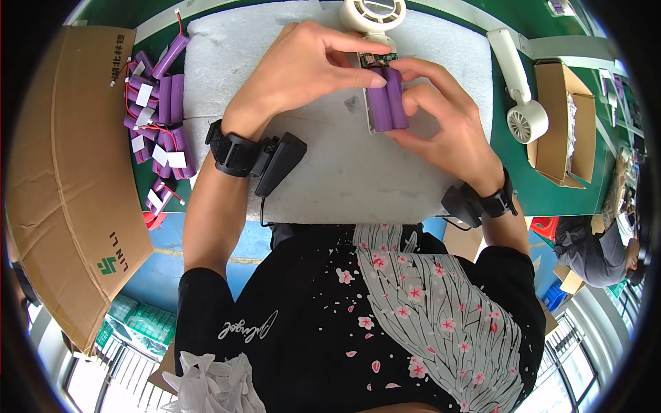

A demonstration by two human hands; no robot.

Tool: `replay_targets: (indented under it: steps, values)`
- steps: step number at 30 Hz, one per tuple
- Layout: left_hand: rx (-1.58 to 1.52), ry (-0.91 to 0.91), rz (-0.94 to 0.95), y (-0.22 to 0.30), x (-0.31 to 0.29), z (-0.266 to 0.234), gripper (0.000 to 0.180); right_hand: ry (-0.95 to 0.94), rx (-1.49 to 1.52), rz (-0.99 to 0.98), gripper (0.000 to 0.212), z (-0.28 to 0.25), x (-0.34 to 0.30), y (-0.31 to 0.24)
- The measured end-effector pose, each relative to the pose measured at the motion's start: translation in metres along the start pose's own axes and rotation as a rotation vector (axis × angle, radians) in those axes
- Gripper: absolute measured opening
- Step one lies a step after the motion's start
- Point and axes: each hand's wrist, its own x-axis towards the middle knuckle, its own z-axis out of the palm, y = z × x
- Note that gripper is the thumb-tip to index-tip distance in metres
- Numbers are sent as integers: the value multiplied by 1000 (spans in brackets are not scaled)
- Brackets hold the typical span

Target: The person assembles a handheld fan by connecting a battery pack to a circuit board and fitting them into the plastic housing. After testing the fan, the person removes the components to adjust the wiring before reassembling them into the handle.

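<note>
A white handheld fan (374, 41) lies on a pale foam board (317, 179), its round head away from me and its handle open. In the handle sits a purple two-cell battery pack (387, 103), below a small green circuit board (380, 60). My left hand (303, 65) comes from the left, thumb pressed on the pack's upper end and index finger by the circuit board. From the right, my right hand (444, 113) curls around the pack, index finger near its top and thumb near its lower end. Fingers hide part of the handle.
Several purple battery packs (165, 103) with red wires lie left of the board, beside a big cardboard box (76, 172). To the right are another white fan (527, 120) and an open carton (582, 131). A person (595, 251) sits farther right. My wrists carry black strapped devices (237, 151).
</note>
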Motion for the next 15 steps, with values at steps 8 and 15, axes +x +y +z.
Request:
replay_targets:
  steps: [8, 15]
  values:
    - [-33, -20, -7, 3, -3, 2, 40, -57, -8, 64, 39, -1, 0, -2]
    - [-74, -51, -52, 8, -3, 1, 42, -85, 13, 89, 43, 0, 4, -3]
